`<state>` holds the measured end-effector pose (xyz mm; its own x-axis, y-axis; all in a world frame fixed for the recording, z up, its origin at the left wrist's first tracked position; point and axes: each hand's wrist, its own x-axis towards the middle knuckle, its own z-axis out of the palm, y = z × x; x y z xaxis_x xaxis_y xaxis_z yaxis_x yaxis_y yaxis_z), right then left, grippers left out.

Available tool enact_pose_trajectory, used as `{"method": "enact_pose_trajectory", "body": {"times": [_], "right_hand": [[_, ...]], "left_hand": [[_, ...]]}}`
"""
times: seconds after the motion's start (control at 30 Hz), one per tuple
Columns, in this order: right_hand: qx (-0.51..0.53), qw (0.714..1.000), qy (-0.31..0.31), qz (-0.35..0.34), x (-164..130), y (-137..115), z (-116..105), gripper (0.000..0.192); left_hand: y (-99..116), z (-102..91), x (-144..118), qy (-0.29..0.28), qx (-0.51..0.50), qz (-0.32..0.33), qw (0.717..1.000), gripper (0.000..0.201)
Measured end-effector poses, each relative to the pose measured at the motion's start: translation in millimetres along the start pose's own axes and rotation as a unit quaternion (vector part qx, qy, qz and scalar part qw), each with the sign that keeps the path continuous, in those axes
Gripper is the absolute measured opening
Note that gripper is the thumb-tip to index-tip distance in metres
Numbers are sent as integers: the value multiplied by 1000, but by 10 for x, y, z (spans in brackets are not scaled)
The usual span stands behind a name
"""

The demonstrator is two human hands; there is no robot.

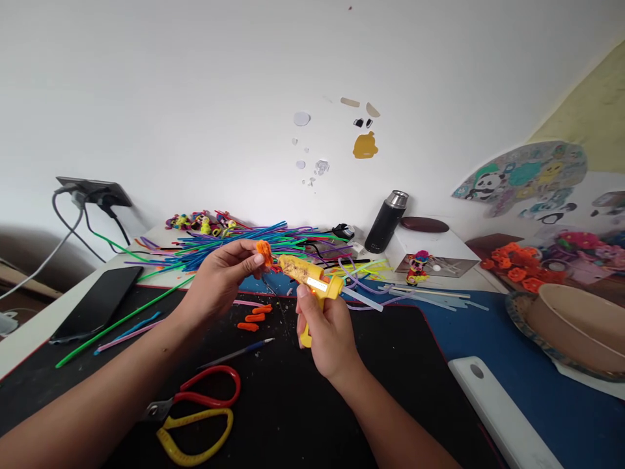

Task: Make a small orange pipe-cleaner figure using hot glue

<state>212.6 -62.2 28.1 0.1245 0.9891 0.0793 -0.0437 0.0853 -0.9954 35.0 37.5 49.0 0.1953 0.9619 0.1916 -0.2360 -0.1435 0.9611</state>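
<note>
White wall behind, and a black mat covered most of the counter [342, 417] with craft clutter all around. Dead centre of the frame, the left hand [219, 277] pinched a small fuzzy orange piece [264, 251] between thumb and fingertips, held up off the counter. The right hand [327, 332] had its fingers clenched round the handle of a yellow glue gun [312, 280], nozzle pointing right at the orange bit, nearly touching it. Gun body looked crusted with old glue and fluff.

Progress-wise I'd guess it was mid-way: a few finished-looking orange pieces [254, 318] lay on the mat just below the hands, and a pile of orange flower shapes [512, 267] sat at the right edge, while a big heap of unused colourful pipe cleaners [234, 247] waited behind.

Lower left had red and yellow scissors [195, 417], smooth plastic loops. A dark phone [97, 303] lay far left, and a black flask [385, 221] stood near the wall.
</note>
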Motion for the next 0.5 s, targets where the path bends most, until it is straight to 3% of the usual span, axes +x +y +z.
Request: {"method": "enact_pose_trajectory", "body": {"times": [0.5], "right_hand": [[12, 1000, -20, 11, 22, 20, -3, 53]], "left_hand": [[-46, -30, 48, 35, -28, -16, 999, 37]]}}
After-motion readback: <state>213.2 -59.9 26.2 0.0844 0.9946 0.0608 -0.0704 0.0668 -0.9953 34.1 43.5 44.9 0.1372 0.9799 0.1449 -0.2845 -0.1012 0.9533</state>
